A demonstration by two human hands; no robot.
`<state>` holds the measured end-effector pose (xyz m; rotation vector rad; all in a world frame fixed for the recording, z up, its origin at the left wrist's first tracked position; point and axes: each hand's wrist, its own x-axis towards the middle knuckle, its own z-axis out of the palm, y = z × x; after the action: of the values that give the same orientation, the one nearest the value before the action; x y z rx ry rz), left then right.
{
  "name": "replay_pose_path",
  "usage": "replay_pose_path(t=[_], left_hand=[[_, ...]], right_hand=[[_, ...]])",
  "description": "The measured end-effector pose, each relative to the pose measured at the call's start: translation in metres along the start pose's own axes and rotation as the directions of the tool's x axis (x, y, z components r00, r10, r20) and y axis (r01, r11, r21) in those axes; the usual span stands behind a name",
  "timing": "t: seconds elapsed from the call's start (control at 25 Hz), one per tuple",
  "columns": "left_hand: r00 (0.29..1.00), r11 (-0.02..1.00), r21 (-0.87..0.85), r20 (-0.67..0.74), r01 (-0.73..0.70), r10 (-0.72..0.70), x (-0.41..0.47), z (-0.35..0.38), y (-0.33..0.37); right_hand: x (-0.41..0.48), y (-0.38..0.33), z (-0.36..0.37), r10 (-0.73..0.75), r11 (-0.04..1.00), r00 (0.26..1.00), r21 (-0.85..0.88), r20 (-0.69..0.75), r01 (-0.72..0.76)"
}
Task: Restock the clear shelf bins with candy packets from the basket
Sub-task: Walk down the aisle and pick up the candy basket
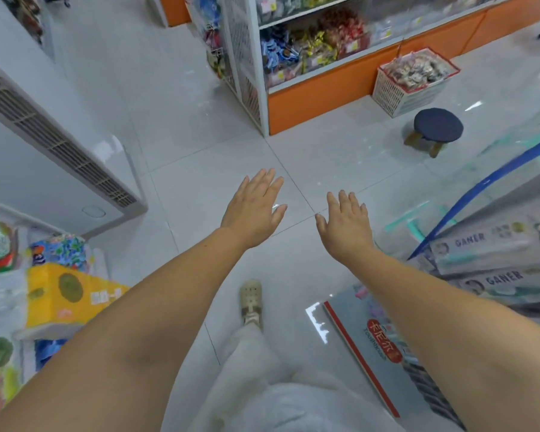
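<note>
A white lattice basket [396, 96] with a red rim stands on the floor at the upper right, heaped with candy packets [418, 70]. Behind it runs the shelf unit, whose clear bins [312, 48] hold blue, yellow and red sweets. My left hand [256, 207] and my right hand [346, 222] are stretched out flat over the bare tiled floor, palms down, fingers apart, holding nothing. Both hands are well short of the basket and the shelf.
A low round stool [437, 127] with a dark cushion stands in front of the basket. A white freezer cabinet [53, 145] is on the left, with packaged goods [60, 294] below it. Boxed goods [493, 247] stack on the right. My foot [251, 302] is on the floor.
</note>
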<state>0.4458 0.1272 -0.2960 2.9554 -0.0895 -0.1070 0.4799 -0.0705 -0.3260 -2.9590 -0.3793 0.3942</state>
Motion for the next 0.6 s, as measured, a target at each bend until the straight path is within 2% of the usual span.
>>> replay_pose_path(t=[0.36, 0.6], left_hand=[[0.980, 0.985, 0.017, 0.100, -0.173, 0.171, 0.170, -0.014, -0.090], [0.958, 0.966, 0.008, 0.133, -0.258, 0.255, 0.266, -0.023, -0.106]], right_hand=[[0.163, -0.042, -0.027, 0.204, 0.978, 0.979, 0.055, -0.005, -0.204], [0.234, -0.035, -0.049, 0.300, 0.951, 0.954, 0.085, -0.001, -0.299]])
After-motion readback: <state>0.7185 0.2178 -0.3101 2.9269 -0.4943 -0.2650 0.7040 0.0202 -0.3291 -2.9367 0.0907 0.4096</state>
